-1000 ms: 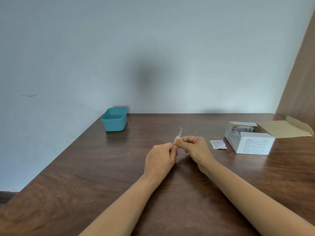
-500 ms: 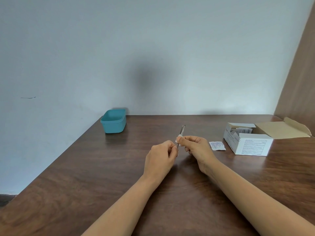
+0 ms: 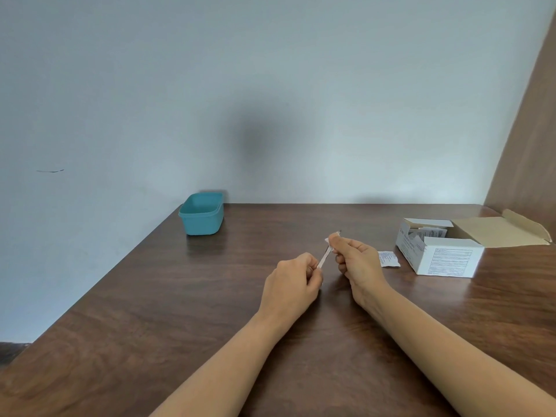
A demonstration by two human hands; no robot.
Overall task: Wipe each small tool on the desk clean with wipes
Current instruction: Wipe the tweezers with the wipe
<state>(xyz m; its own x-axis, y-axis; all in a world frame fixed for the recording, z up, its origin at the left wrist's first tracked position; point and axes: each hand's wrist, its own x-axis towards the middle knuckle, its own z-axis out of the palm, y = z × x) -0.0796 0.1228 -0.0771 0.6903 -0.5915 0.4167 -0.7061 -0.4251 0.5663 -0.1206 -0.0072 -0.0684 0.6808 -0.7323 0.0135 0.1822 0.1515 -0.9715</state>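
One dark brown wood-grain worktop [image 3: 150, 311] fills the lower half of the view, glossy enough to carry soft reflections. Its far edge meets a pale blue-grey wall [image 3: 270, 85]. The wall bears one thin dark mark [image 3: 50, 170] at its left, and a brown panel [image 3: 529, 145] rises at the right edge of the room.

Two bare hands meet above the middle of the worktop, and they are taken as the dial's centre here. Between them is one slim tool [image 3: 323, 260], tilted with its upper end toward one o'clock. The left hand [image 3: 293, 281] has its fingers curled and pinching the tool's lower end. The right hand [image 3: 359, 263] has its fingers clamped on one small white wipe [image 3: 328, 239] wrapped round the tool's upper part. Only a dark tip shows past the wipe.

One teal tub [image 3: 201, 215] stands at about ten o'clock, near the worktop's far left corner and well apart from the hands. One white cardboard box [image 3: 445, 257] sits at about three o'clock with its lid flap laid open to the right; several paper sachets show inside, their number unclear. One loose sachet [image 3: 389, 259] lies flat on the worktop between the right hand and the box, just beside the box.
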